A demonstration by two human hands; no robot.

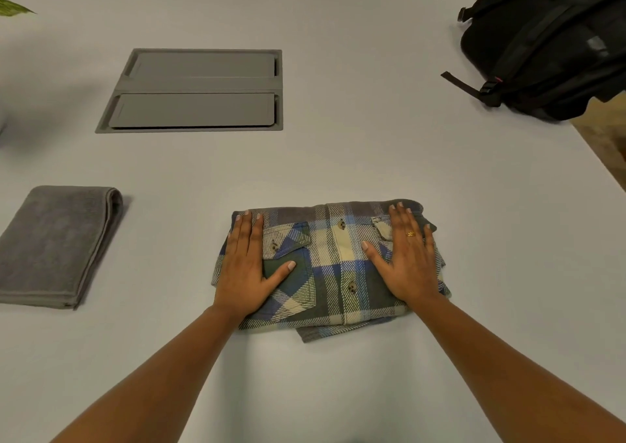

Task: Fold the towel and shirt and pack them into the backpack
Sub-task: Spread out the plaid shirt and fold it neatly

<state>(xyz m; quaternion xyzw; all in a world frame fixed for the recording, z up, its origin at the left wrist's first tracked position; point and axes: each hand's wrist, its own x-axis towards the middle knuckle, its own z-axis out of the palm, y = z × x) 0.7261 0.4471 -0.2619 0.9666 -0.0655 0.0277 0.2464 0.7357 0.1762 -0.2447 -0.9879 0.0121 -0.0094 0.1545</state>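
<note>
Nearest the camera, two bare forearms reach forward over the pale tabletop (355, 137) to the shirt (335, 263), which lies folded into a compact rectangle with its button placket and two chest pockets facing up. A small flap of fabric sticks out from under the shirt's near edge.

The left hand (245, 266) lies flat on the left end of the shirt, fingers straight and close together, pointing away from the person. Its thumb is spread out to the right across the flap pocket. The right hand (408, 259) lies flat on the right end of the shirt, fingers straight and slightly fanned, thumb spread to the left toward the placket. A gold ring (410, 233) sits on one finger of this hand. Neither hand curls round the cloth; both palms rest on top of it.

Well to the left of the shirt, and apart from it, a grey towel (57, 242) lies folded into a long rectangle, its rounded fold on the right side.

Beyond the shirt and to its left, a grey rectangular panel (196, 90) with two flat lids is set into the tabletop.

Far beyond the shirt to its right, a black backpack (548, 46) lies at the tabletop's right edge, its straps and buckles toward the shirt. Whether it is unzipped cannot be told.

Farthest from the shirt on the left, a green leaf (13, 7) pokes in at the frame's edge.
</note>
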